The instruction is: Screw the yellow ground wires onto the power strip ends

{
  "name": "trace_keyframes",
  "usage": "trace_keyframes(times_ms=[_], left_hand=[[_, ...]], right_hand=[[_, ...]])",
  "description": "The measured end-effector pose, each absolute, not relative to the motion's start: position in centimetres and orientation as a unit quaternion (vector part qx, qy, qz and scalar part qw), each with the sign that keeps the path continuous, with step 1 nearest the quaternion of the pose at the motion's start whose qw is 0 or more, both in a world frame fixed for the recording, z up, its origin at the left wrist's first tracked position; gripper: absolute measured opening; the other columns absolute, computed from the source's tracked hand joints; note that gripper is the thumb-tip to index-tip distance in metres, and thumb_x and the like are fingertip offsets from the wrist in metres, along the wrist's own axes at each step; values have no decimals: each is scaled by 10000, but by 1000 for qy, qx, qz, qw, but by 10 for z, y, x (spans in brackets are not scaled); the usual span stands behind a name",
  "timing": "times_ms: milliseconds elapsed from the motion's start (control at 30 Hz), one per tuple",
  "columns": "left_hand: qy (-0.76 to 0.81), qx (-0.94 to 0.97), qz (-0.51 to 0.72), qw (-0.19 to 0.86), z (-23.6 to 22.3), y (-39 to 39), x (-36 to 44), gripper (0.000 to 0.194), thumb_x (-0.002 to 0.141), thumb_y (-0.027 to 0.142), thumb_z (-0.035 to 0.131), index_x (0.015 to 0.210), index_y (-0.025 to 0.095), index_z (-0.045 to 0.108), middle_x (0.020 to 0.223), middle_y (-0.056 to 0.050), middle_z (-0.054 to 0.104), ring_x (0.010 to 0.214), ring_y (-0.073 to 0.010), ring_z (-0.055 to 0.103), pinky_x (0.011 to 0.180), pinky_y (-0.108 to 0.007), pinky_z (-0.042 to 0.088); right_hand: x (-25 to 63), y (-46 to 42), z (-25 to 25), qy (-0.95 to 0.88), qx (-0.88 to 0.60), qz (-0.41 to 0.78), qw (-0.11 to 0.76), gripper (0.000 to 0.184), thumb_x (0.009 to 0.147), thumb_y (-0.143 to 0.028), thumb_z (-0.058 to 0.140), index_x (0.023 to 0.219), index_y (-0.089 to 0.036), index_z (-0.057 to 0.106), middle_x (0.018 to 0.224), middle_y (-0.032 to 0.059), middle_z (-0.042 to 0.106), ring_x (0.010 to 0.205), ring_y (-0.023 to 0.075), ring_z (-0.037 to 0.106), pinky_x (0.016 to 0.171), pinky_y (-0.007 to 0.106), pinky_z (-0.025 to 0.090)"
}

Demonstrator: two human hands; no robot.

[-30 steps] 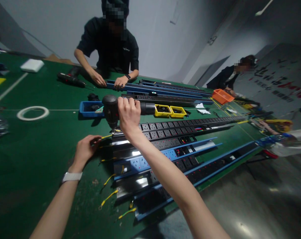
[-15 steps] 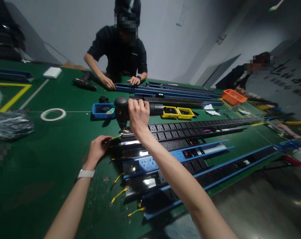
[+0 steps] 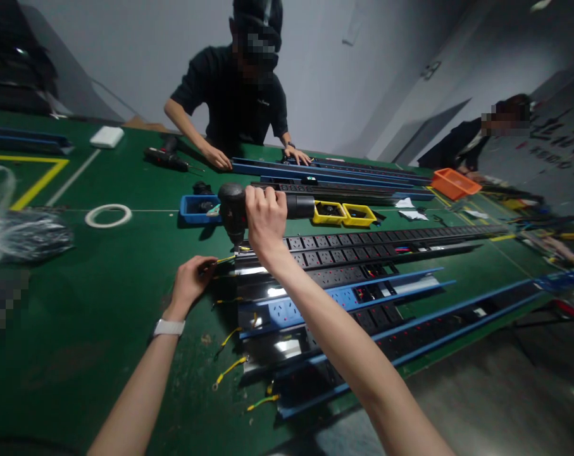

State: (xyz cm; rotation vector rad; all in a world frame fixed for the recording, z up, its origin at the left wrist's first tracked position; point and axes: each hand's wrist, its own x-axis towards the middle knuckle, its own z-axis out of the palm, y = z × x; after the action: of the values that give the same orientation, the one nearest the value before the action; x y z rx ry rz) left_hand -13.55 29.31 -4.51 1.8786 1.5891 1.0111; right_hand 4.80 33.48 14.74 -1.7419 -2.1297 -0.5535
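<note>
My right hand [image 3: 266,218] is wrapped round a black cordless drill [image 3: 232,206], whose nose points down at the end of the farthest black socket strip [image 3: 324,241]. At that same end, my left hand [image 3: 192,278] pinches a yellow-green wire [image 3: 226,259] that runs into the strip. More strips lie side by side toward me, among them one with blue sockets [image 3: 331,299]. Short wires with ring terminals [image 3: 215,386] stick out of their left ends. The drill's tip and the spot beneath it are too small to make out clearly.
Beyond the drill stand a blue bin [image 3: 196,209] and two yellow bins [image 3: 329,214]. A white ring [image 3: 108,216] and a plastic bag [image 3: 25,231] lie leftward. Across the table, a co-worker [image 3: 239,101] handles blue rails [image 3: 315,170]; another drill [image 3: 168,154] lies beside them. An orange bin [image 3: 456,183] sits farther right.
The whole view has shifted slightly, so things appear a little farther right. Both my hands keep their grips. The co-worker's hand on the right has slid rightward along the rails.
</note>
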Motion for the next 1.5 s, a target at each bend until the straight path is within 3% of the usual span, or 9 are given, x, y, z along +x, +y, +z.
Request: trace_keyframes(times_ms=[333, 700, 1000, 1500], left_hand=[[568, 655, 416, 274, -49, 294, -134, 355, 834, 431, 581, 1001, 157, 735, 983, -67, 717, 816, -132, 646, 744, -220, 504], [587, 683, 360, 245, -45, 293, -136, 386, 858, 451, 534, 1039, 178, 739, 1008, -67, 721, 848, -143, 653, 768, -216, 500], [566, 632, 418, 324, -55, 293, -135, 381, 807, 450, 604, 1003, 144, 719, 1006, -84, 726, 862, -149, 677, 786, -228, 536], [594, 692, 341, 230, -45, 295, -136, 337, 860, 394, 535, 1027, 189, 744, 1052, -51, 717, 948, -161, 662, 858, -233, 505]], right_hand=[[37, 333, 152, -766, -597, -190, 143, 358, 996, -180, 215, 1104, -178, 556, 1116, 93, 608, 1093, 166, 492, 1017, 359, 347], [48, 337, 149, -742, -622, -195, 155, 331, 993, -196, 241, 1094, -161, 554, 1068, 110, 607, 1060, 173, 504, 987, 357, 364], [36, 335, 153, -765, -598, -197, 137, 341, 988, -178, 236, 1106, -169, 557, 1113, 107, 607, 1075, 172, 503, 1015, 373, 357], [55, 346, 147, -724, -640, -191, 172, 369, 992, -177, 221, 1088, -164, 577, 1028, 108, 630, 1045, 178, 514, 989, 406, 361]])
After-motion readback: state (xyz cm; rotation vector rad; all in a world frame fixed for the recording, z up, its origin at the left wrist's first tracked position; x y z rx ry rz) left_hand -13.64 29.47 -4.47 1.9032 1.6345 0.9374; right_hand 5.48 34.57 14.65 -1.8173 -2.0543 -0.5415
